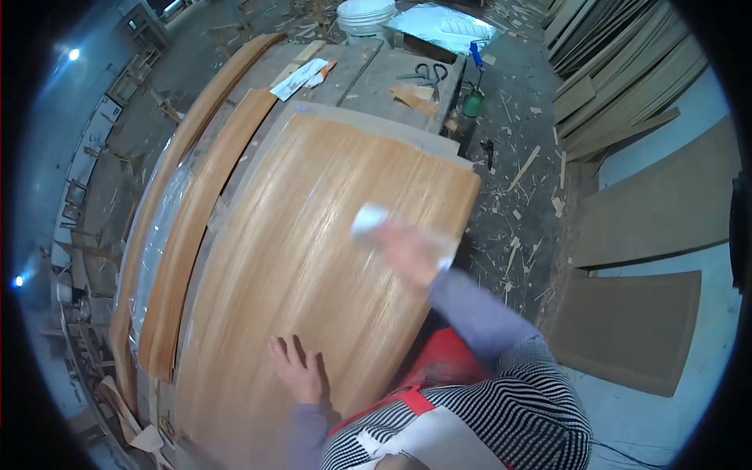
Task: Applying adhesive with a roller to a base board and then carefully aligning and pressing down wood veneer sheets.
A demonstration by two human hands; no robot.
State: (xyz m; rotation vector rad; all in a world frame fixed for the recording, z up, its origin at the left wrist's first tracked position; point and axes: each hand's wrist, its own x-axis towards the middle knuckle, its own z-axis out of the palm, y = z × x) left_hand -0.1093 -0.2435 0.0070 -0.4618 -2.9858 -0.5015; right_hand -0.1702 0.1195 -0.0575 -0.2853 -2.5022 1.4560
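Observation:
A wide, gently curved wood panel (258, 274) with a glossy, striped grain lies on the workbench before me. My left hand (299, 373) rests on the lower part of the panel, its fingers spread flat. Over the right half of the panel, my right hand (407, 252) is smeared by motion. It grips a white pad (367, 218), cloth or paper, which shows past the fingertips; the blur hides its exact kind. A thin pale sheet (368, 125) sticks out from beneath the panel's far edge.
Long curved wood strips (210, 184) lie left of the panel. Scissors (427, 74), a white rag (301, 77) and a sandpaper-coloured scrap (413, 98) sit at the bench's far end. Beyond stand a white bucket (365, 19) and a green bottle (473, 102). Boards (634, 329) lean at right; wood scraps litter the floor.

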